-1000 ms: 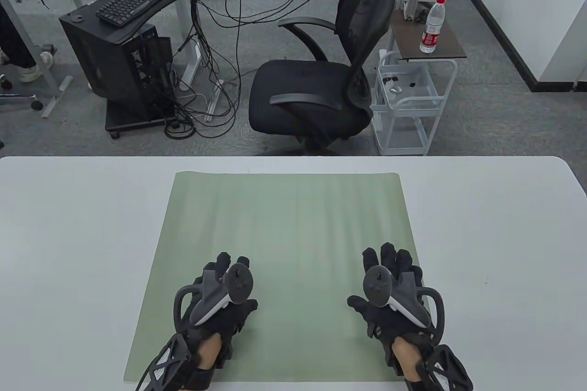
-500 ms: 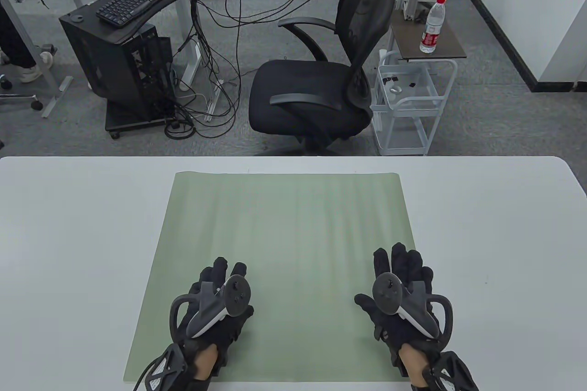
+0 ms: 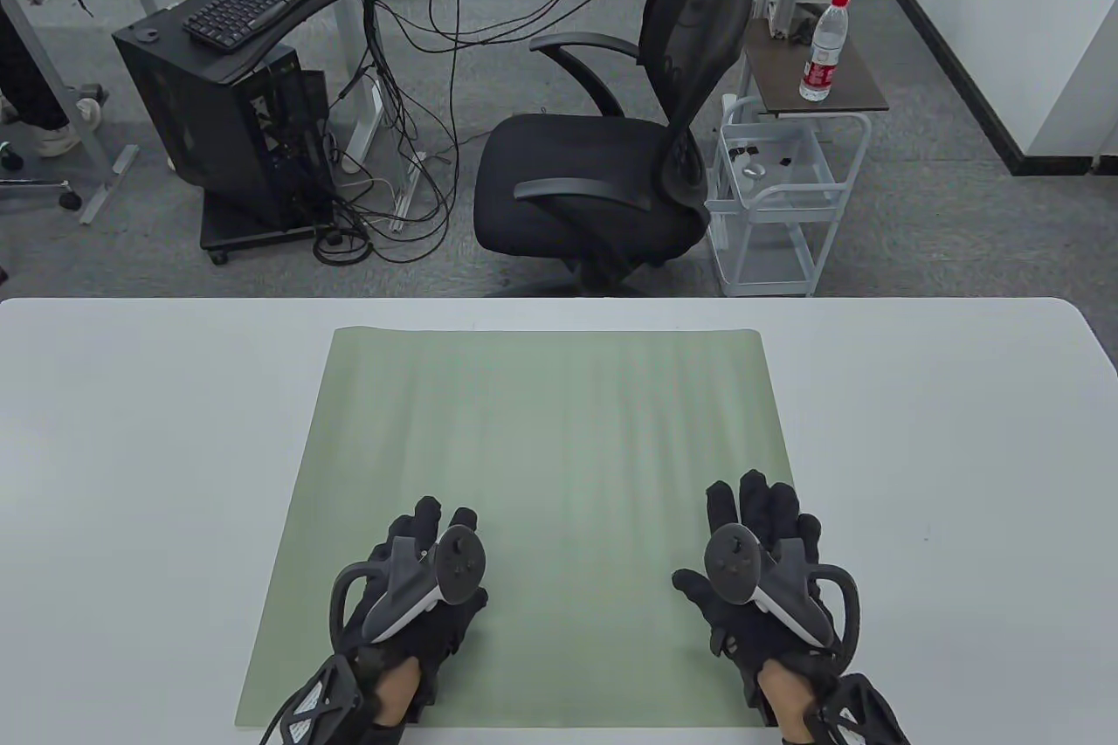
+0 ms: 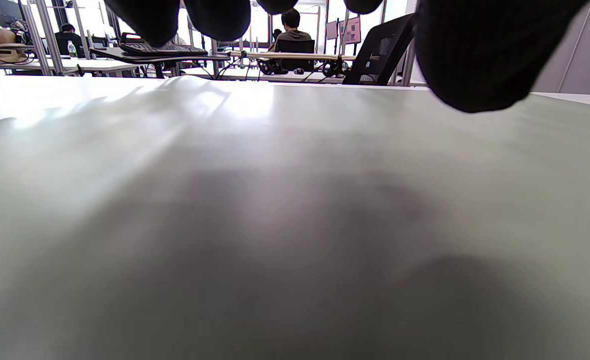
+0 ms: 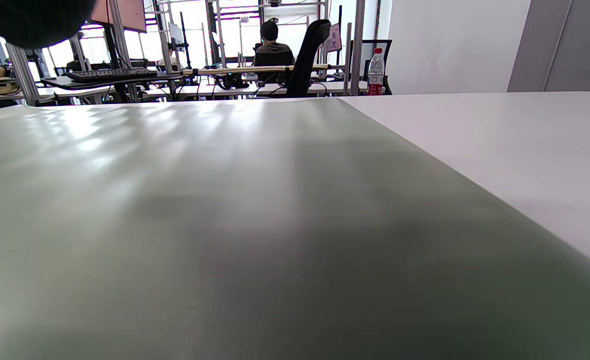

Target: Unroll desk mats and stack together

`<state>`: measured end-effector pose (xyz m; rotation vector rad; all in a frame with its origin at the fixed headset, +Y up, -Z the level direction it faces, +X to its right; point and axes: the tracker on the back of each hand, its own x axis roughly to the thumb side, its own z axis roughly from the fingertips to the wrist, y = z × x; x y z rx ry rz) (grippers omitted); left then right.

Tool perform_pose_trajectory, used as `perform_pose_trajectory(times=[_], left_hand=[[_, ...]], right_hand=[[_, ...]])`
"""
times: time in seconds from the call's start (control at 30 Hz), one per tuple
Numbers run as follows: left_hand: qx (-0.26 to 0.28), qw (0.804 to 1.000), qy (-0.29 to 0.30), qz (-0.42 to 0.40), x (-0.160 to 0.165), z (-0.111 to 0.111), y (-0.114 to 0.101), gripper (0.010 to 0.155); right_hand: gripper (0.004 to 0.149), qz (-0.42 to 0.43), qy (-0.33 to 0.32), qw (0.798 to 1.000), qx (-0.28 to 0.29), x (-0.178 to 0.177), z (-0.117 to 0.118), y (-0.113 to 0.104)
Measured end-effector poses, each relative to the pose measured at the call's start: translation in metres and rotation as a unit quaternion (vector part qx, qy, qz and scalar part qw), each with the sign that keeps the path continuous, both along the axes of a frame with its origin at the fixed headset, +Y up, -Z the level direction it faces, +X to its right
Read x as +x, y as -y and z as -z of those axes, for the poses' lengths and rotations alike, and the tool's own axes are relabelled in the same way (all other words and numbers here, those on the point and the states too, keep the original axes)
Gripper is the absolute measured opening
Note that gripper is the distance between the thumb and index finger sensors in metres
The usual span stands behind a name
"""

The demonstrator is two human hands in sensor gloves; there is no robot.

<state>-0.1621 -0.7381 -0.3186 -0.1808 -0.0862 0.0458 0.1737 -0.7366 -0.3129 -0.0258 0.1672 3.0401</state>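
Observation:
A pale green desk mat [image 3: 541,448] lies unrolled and flat on the white table [image 3: 131,431], with faint ripples across it. My left hand [image 3: 419,579] lies over the mat's near left part, fingers spread and stretched forward. My right hand [image 3: 760,553] lies over the near right part by the mat's right edge, fingers spread. Neither hand holds anything. In the left wrist view my fingertips [image 4: 475,55] hang just above the mat [image 4: 274,225]. The right wrist view shows the mat [image 5: 199,225] and its right edge. Whether another mat lies under it I cannot tell.
The table's far edge [image 3: 559,300] runs just past the mat. Beyond it stand a black office chair [image 3: 611,160], a white cart [image 3: 777,195] with a water bottle [image 3: 824,46], and a black computer stand [image 3: 236,81] with a keyboard.
Both hands have slid slightly outward and back over the near part of the mat. The right hand moved a little to the right. The mat has not moved.

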Motion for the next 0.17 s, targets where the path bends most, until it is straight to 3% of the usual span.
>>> perform_pose_trajectory(times=[0.17], left_hand=[[0.001, 1.000, -0.002, 0.007, 0.0010, -0.0007, -0.0009, 0.082]], right_hand=[[0.094, -0.008, 0.003, 1.000, -0.016, -0.0004, 0.0005, 0.0040]])
